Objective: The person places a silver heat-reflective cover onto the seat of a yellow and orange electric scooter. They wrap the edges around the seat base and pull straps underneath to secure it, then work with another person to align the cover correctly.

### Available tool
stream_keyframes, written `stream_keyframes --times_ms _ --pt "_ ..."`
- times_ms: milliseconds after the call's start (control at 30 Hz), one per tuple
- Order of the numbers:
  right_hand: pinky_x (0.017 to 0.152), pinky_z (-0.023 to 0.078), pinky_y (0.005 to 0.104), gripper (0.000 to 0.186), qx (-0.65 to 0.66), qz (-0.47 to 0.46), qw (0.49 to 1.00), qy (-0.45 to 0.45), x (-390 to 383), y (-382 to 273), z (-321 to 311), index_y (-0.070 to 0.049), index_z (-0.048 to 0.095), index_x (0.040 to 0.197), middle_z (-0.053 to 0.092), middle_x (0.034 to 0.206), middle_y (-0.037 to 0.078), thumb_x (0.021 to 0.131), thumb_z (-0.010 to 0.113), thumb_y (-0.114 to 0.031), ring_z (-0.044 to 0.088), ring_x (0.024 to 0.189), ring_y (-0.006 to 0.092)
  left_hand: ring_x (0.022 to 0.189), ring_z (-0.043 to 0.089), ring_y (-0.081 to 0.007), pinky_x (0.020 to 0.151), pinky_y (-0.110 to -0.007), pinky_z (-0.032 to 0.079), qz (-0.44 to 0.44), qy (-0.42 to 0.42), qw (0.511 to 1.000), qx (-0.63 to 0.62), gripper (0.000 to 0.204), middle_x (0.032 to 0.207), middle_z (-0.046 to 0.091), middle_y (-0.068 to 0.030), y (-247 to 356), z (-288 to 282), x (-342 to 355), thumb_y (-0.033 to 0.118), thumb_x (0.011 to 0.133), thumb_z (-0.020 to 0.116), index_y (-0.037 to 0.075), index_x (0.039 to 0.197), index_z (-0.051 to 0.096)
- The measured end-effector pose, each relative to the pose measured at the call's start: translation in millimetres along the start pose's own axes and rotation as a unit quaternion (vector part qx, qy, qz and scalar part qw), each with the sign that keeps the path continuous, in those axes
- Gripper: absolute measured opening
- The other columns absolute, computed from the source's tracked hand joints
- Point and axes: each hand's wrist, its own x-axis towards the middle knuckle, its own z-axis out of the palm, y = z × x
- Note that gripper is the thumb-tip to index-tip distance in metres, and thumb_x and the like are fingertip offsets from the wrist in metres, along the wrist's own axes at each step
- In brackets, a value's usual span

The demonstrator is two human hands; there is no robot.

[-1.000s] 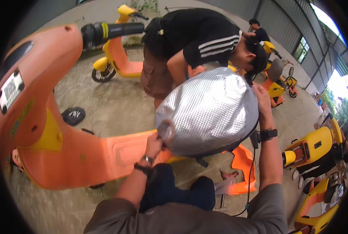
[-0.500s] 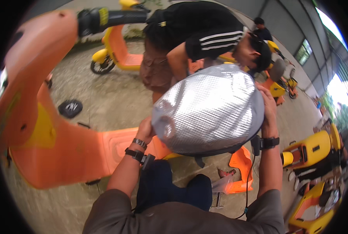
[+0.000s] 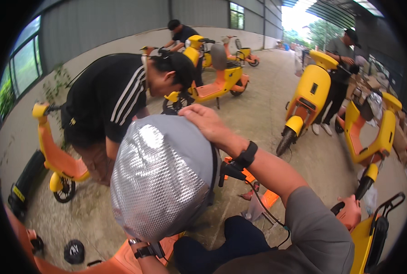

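Concrete yard (image 3: 267, 105), one silver seat cover (image 3: 162, 178), two hands (image 3: 203, 121)

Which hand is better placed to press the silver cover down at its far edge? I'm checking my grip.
Probably the right hand: it already lies on the far top edge of the silver cover. The left hand is hidden beneath the cover's near end; only its wrist shows.

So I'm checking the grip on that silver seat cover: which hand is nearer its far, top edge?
Right. The right hand rests on the top edge of the silver seat cover; the left hand is hidden under its near, lower edge, only the wrist showing.
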Motion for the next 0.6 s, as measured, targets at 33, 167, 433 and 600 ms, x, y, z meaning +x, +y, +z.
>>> stream_keyframes --times_ms 33,167,433,600 --pt "0.071 0.044 0.0205 0.021 -0.045 -0.018 0.999 -0.008 1 -1 0 0.0 0.057 0.099 0.06 0.089 0.003 0.09 0.052 -0.018 0.053 0.079 0.0061 0.123 0.03 -0.0312 0.102 -0.044 0.03 0.007 0.012 1.0 0.003 0.089 0.138 0.031 -0.0113 -1 -1 0 0.068 0.078 0.041 0.005 0.138 0.021" --pt "0.067 0.043 0.0214 0.02 -0.035 0.002 0.999 -0.034 1 -5 -1 -0.001 0.056 0.097 0.057 0.083 0.001 0.089 0.054 -0.019 0.05 0.076 0.0052 0.122 0.031 -0.0306 0.101 -0.043 0.031 0.017 0.039 0.999 0.022 0.086 0.137 0.032 -0.0112 -4 1 8 0.066 0.079 0.041 0.004 0.137 0.022" --pt "0.067 0.043 0.0229 0.022 -0.073 -0.039 0.995 -0.059 4 -5 1 0.0 0.057 0.093 0.059 0.082 0.004 0.085 0.056 -0.02 0.052 0.075 0.008 0.12 0.033 -0.0294 0.1 -0.042 0.032 0.016 0.066 0.996 0.049 0.081 0.134 0.034 -0.0109 0 4 14 0.061 0.08 0.042 0.004 0.135 0.024" --pt "0.068 0.044 0.0249 0.024 -0.133 -0.066 0.987 -0.059 5 -6 0 0.001 0.058 0.093 0.06 0.081 0.006 0.084 0.054 -0.021 0.054 0.075 0.0097 0.118 0.034 -0.0286 0.098 -0.041 0.033 0.016 0.07 0.995 0.066 0.078 0.133 0.035 -0.0108 4 2 20 0.058 0.081 0.043 0.003 0.134 0.026"
